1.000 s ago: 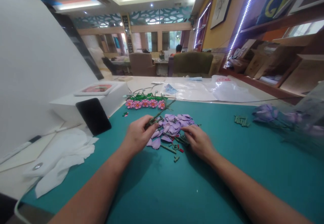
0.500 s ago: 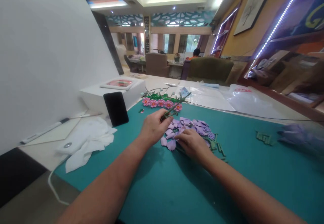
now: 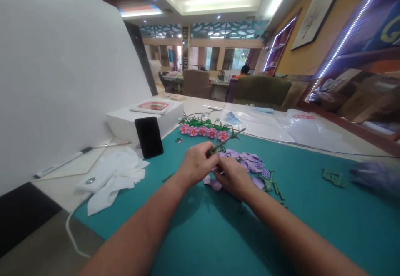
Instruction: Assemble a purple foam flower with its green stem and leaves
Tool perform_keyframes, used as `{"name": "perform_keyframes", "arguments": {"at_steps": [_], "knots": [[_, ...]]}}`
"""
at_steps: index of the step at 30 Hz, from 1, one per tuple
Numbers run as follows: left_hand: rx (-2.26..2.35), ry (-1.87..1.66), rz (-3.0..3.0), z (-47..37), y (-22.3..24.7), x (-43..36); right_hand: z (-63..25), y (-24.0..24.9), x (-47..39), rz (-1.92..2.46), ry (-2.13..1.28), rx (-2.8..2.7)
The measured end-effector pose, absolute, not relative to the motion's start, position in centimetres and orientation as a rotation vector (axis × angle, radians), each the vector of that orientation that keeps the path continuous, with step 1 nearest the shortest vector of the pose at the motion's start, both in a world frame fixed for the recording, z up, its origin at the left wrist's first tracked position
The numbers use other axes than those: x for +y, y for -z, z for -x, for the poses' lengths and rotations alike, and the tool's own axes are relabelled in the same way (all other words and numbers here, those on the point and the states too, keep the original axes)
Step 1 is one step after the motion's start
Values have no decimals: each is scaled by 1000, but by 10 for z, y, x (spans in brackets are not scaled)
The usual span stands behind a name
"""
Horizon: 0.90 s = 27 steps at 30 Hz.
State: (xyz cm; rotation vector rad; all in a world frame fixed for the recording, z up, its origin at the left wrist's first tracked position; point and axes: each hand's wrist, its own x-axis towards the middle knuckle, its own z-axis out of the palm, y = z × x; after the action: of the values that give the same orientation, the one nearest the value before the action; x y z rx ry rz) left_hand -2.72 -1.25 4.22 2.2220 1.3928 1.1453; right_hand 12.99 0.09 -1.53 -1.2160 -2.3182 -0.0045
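Note:
My left hand is closed around a dark green toy flower stem, whose branched end sticks out to the upper right. Against it is my right hand, fingers pinched together at the left thumb; what they hold is hidden. Both hands hover over a heap of light purple petal pieces, partly covering it. Several small green pieces lie at the heap's right side. Behind the hands, a row of pink flowers with green leaves lies on the green mat.
A black phone leans against a white box. White tissue and a pen lie at left. Clear plastic bags are at the back, a purple bag at right near more green pieces. Someone sits far off.
My right hand has come up from the petal heap to meet my left hand. The left hand still grips the stem. The view has shifted slightly.

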Motion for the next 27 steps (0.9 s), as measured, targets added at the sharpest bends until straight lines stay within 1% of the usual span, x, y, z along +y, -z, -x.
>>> {"name": "perform_keyframes", "arguments": {"at_steps": [3, 6, 9, 13, 20, 27], "knots": [[1413, -1084, -2269, 23, -41, -16, -149, 7, -10, 1313, -423, -1985], [1389, -1040, -2303, 21, -39, -18, -166, 0, -17, 1230, -840, -1690], [1280, -1009, -2363, 20, -36, -18, -177, -6, -22, 1100, -1079, -1471], [1155, -1019, -2422, 21, -33, -18, -184, -12, -27, 1023, -1131, -1341], [1030, -1046, -2515, 21, -34, -18, -186, -14, -33, 958, -1123, -1326], [1026, -1015, -2509, 19, -35, -22, -185, -23, -39, 920, -1155, -1361]]}}
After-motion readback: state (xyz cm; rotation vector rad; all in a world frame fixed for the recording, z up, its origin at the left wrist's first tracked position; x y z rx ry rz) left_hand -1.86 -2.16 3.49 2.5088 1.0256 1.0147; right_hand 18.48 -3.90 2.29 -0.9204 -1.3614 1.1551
